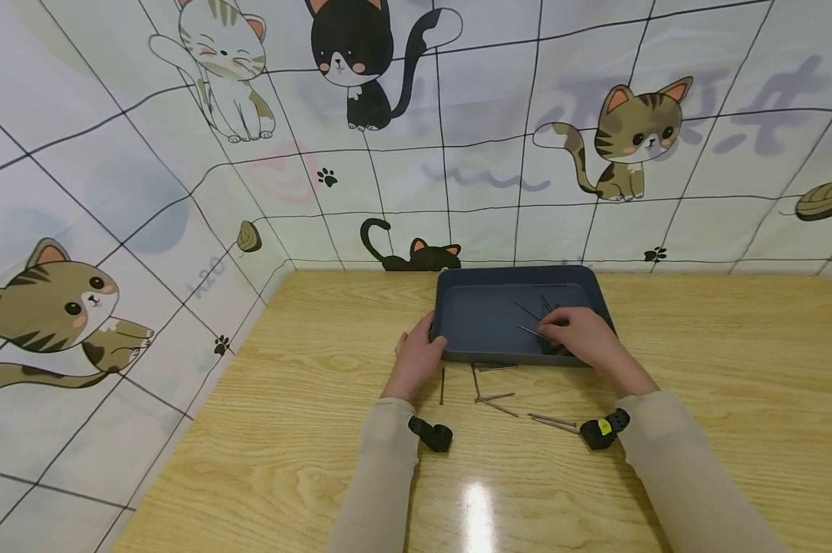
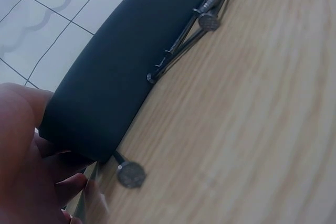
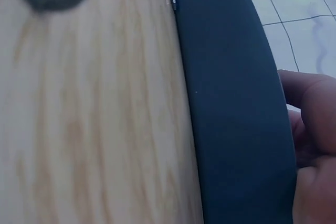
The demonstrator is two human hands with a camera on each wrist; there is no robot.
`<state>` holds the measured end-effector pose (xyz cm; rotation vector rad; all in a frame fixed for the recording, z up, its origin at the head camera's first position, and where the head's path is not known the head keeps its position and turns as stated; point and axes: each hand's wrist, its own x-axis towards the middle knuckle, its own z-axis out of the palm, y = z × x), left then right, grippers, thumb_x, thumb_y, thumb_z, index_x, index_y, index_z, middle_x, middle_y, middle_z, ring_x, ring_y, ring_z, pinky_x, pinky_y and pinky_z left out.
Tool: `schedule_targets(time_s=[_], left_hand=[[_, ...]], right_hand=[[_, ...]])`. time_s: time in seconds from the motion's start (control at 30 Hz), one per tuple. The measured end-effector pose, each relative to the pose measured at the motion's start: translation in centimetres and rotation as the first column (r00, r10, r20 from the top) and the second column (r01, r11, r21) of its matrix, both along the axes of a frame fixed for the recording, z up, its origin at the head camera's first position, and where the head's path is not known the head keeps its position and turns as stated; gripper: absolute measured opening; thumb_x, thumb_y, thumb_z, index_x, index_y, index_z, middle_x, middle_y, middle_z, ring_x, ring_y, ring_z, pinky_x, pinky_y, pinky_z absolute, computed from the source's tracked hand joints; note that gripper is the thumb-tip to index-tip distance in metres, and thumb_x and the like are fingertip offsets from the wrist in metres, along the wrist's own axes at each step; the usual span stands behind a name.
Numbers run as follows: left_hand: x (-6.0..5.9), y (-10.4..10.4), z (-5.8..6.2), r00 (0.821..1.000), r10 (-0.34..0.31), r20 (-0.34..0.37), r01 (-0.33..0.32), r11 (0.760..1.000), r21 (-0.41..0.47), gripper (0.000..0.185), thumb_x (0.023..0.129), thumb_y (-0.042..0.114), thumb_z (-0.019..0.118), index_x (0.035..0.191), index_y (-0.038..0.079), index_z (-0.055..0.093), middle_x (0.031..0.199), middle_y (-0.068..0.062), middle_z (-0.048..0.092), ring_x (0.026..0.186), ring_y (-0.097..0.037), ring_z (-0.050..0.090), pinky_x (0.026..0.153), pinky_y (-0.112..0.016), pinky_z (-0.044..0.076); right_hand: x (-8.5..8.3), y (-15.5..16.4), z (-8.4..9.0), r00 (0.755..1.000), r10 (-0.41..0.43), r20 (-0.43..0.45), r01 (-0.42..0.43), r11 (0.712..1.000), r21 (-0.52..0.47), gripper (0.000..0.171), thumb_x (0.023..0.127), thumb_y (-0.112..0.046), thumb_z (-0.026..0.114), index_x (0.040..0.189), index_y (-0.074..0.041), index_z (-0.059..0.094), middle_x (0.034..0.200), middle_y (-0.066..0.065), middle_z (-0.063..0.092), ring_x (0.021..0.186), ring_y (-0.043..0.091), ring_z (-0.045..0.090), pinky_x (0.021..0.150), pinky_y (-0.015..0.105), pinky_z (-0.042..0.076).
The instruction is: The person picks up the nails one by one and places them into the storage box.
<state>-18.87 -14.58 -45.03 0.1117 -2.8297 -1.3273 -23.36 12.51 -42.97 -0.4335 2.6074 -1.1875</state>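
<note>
Left hand [image 1: 419,355] curled round the near left corner of the dark blue plastic tray [image 1: 481,316]; right hand [image 1: 581,332] inside it, on the right, fingers bent over thin metal nails [image 1: 532,313], grip not clear. Only from the left wrist: flat nail head [image 2: 130,174] under the tray's edge. Pale wooden table [image 1: 699,384], more nails near, cartoon cat wall [image 1: 457,115], no clear words.

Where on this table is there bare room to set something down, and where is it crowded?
Bare wood lies right of the tray out to the table's right edge, and left of the left hand toward the wall. The tray's left half is bare too. Crowded: the strip between tray and wrists, strewn with nails, and the tray's right part, where the right hand lies among nails.
</note>
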Motion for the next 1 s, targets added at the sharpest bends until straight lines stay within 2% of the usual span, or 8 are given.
schedule_targets(time_s=[0.37, 0.67, 0.83, 1.0], left_hand=[[0.5, 0.8, -0.7, 1.0, -0.005, 0.017, 0.005, 1.0, 0.002, 0.055, 0.087, 0.018, 0.042, 0.141, 0.012, 0.029, 0.14, -0.004, 0.035, 0.128, -0.021, 0.031, 0.106, -0.042, 0.003], [0.2, 0.7, -0.7, 1.0, -0.023, 0.008, 0.023, 1.0, -0.005, 0.055, 0.088, 0.019, 0.039, 0.141, 0.014, 0.028, 0.14, -0.002, 0.035, 0.127, -0.018, 0.032, 0.106, -0.041, 0.002], [0.0, 0.4, -0.4, 1.0, -0.016, 0.017, 0.016, 1.0, -0.001, 0.055, 0.088, 0.019, 0.039, 0.141, 0.014, 0.028, 0.14, -0.002, 0.034, 0.128, -0.018, 0.03, 0.106, -0.04, 0.001], [-0.1, 0.2, 0.0, 1.0, -0.01, 0.011, 0.009, 1.0, 0.005, 0.055, 0.087, 0.019, 0.039, 0.141, 0.014, 0.028, 0.14, -0.003, 0.034, 0.128, -0.018, 0.03, 0.106, -0.04, 0.001]], right_hand=[[0.8, 1.0, -0.6, 0.999, -0.025, 0.028, 0.027, 0.997, -0.074, 0.037, 0.09, -0.029, 0.05, 0.114, -0.002, 0.056, 0.084, 0.013, 0.056, 0.071, 0.022, 0.055, 0.058, 0.031, 0.05], [1.0, 1.1, -0.5, 0.998, -0.05, -0.034, 0.044, 0.986, -0.161, 0.042, 0.088, -0.043, 0.048, 0.109, -0.007, 0.058, 0.082, 0.015, 0.054, 0.062, 0.023, 0.052, 0.057, 0.033, 0.048], [1.0, 1.0, 0.3, 0.998, -0.012, -0.066, 0.0, 0.984, -0.177, 0.044, 0.086, -0.048, 0.048, 0.108, -0.011, 0.059, 0.074, 0.018, 0.052, 0.056, 0.025, 0.048, 0.053, 0.034, 0.043], [1.1, 0.9, 1.3, 0.994, 0.067, -0.089, -0.081, 0.984, -0.159, 0.041, 0.086, -0.046, 0.049, 0.107, -0.013, 0.06, 0.07, 0.015, 0.052, 0.054, 0.023, 0.046, 0.049, 0.033, 0.041]])
